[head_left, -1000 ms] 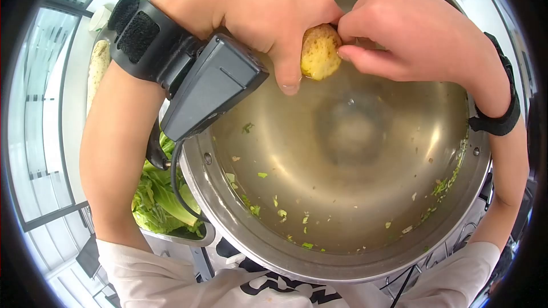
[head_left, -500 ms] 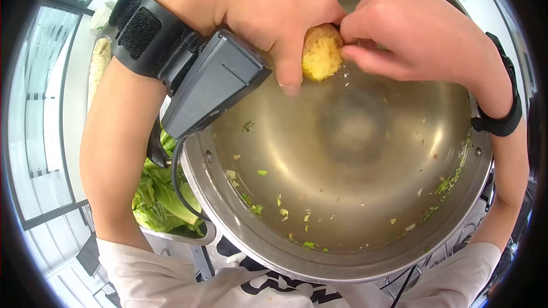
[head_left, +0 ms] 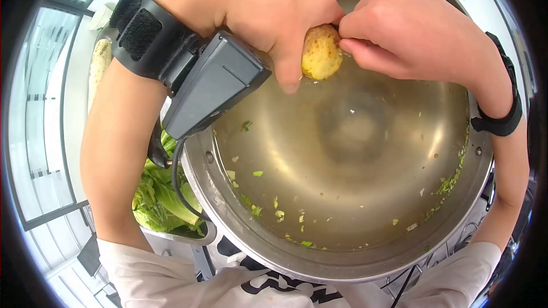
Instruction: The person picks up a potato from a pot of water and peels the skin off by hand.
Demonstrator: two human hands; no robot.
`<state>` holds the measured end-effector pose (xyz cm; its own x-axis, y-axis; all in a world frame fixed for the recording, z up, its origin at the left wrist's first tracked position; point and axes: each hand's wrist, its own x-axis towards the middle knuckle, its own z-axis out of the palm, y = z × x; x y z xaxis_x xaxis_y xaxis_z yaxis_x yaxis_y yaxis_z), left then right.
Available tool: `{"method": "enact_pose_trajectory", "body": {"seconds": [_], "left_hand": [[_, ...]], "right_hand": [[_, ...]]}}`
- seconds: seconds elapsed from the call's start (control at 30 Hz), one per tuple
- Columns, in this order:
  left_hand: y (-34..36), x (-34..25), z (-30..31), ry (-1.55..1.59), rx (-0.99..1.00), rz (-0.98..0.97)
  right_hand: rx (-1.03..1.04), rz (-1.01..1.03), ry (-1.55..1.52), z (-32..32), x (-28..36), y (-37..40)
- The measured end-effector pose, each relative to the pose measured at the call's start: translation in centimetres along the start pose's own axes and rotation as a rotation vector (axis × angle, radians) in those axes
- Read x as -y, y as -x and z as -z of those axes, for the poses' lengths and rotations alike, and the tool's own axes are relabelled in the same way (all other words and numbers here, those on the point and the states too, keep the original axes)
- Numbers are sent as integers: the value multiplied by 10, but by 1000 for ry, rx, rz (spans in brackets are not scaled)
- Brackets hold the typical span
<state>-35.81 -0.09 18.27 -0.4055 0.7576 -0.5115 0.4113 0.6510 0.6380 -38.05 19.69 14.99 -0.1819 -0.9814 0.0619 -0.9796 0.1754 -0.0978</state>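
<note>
My left hand [head_left: 257,8] grips a small yellow-brown potato [head_left: 321,52] above a large steel basin [head_left: 228,217] of cloudy water. My right hand [head_left: 416,28] is pressed against the potato's upper right side, its fingertips pinching or rubbing the skin. Both wrists wear black straps; a dark grey device [head_left: 214,88] hangs from the left one. Bits of green leaf float in the water.
Leafy greens [head_left: 157,194] lie in a second container to the left of the basin. A long white radish [head_left: 98,65] rests on the white counter at the far left. Cables run below the basin's near rim.
The potato and both hands have stayed almost in place, with my right fingers shifting slightly on the skin. The floating scraps have drifted a little.
</note>
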Motion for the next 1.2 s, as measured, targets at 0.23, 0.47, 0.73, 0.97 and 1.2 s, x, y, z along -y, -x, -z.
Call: {"method": "enact_pose_trajectory", "body": {"seconds": [0.23, 0.47, 0.73, 0.97, 1.2], "left_hand": [[-1, 1, -4, 44, -30, 10], [1, 7, -2, -96, -108, -153], [2, -1, 15, 111, -42, 10], [-12, 23, -9, -71, -399, 59], [9, -17, 19, 67, -85, 46]], "right_hand": [[170, -55, 27, 30, 5, -4], [303, -99, 85, 45, 15, -4], [287, -127, 74, 42, 9, -4], [-27, -116, 78, 9, -9, -2], [-21, -70, 21, 8, 1, 2]]}}
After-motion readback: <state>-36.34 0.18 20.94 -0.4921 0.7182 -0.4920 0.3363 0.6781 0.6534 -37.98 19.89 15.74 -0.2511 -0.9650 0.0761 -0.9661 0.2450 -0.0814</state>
